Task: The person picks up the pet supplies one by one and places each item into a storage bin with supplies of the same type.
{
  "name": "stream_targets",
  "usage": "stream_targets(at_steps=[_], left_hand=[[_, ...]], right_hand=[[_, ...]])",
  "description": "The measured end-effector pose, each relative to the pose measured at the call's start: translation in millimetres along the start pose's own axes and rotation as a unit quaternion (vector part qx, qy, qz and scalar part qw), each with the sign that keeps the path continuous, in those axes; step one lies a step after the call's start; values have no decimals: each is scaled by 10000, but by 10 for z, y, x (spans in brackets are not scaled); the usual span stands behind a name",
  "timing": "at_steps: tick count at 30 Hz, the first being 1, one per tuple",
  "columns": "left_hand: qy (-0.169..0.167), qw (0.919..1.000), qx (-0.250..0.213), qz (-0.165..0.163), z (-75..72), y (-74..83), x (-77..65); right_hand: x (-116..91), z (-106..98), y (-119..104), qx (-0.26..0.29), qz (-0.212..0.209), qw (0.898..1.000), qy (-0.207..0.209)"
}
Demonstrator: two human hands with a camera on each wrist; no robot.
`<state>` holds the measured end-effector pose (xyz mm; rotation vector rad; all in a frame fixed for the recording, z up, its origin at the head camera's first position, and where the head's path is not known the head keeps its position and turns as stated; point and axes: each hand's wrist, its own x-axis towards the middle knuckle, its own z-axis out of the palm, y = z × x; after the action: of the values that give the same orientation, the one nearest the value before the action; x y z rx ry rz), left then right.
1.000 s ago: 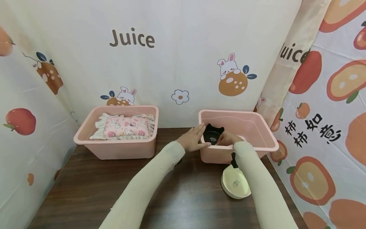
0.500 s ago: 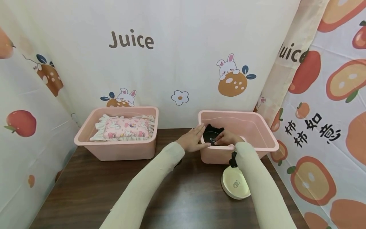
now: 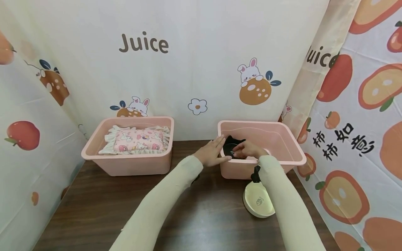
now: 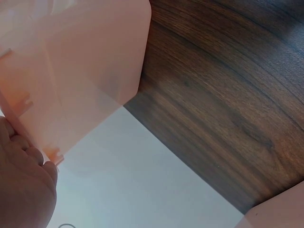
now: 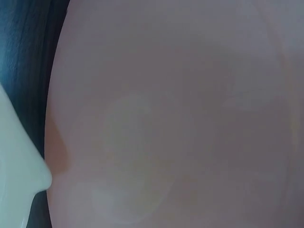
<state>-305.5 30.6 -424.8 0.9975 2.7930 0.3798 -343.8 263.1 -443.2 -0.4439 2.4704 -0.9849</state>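
Note:
A black cat-eared bowl (image 3: 230,145) with a paw print lies inside the left end of the right pink bin (image 3: 289,146). My right hand (image 3: 249,149) reaches over the bin's front rim, its loosely bent fingers over the right part of the bowl and partly covering it. My left hand (image 3: 209,152) rests with straight fingers on the bin's left rim, thumb by the front corner. The left wrist view shows the left hand's fingers (image 4: 33,159) at the bin's edge. On the table in front stands a pale yellow bowl (image 3: 259,200) with a fish drawing, partly behind the right forearm.
Another pink bin (image 3: 125,165) stands at the left, holding a pink patterned cushion (image 3: 138,140) with white ruffles. Printed curtains (image 3: 198,69) close off the back and both sides of the dark wooden table (image 3: 194,212). The right wrist view is mostly pink bin wall (image 5: 166,118).
My right hand's fingers have loosened from the black bowl's rim and lifted a little over it. The bowl stays at the bin's left end, and my left hand has not moved.

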Motion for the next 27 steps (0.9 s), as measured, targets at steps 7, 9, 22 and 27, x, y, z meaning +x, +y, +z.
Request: stream_targets(at_steps=[7,9,22,27], left_hand=[[-28,10000,-1,-49,8,-1,6],[-46,10000,-12,-70,9,-5,7],[55,10000,-40,17,-22,-5,-8],[97,10000,-16,13,24,-25,8]], right_hand=[[20,-7,10,232,-195,9992,262],[15,-16,-5,200,-234,9988,380],[-323,-245,-77,-263,-577,9950,773],[-638,-304,-89,-136,-626,9949,782]])
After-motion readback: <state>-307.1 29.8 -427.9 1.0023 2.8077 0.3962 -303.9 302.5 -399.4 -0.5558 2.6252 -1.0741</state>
